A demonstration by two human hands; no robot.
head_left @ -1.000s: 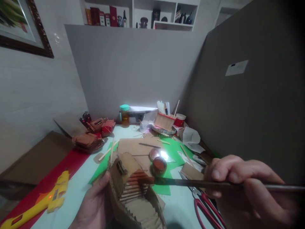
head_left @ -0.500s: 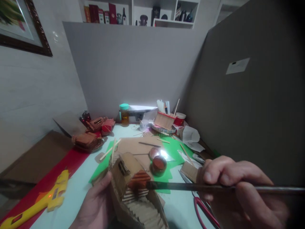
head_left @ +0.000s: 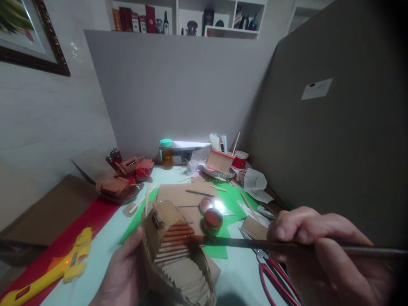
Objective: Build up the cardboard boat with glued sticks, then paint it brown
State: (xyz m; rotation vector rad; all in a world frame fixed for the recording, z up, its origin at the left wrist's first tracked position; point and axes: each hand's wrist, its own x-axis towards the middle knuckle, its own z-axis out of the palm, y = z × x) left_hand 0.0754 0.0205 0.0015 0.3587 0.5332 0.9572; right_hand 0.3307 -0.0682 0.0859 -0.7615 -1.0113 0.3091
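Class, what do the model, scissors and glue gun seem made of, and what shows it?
Model: matt brown corrugated cardboard, judging by its ridges, partly coated reddish. Scissors: grey blades, probably metal from their sheen; smooth red handles, likely plastic. Glue gun: probably plastic, from its even yellow, moulded body.

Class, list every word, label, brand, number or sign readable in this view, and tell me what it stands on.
No text can be read.
White label on the grey partition: print too small to read.
Red-and-white boxes on the shelf: marks too blurred.
White cup: marks too blurred.
Yellow glue gun: dark patches, no legible lettering.
Paintbrush and cardboard model: no lettering visible.
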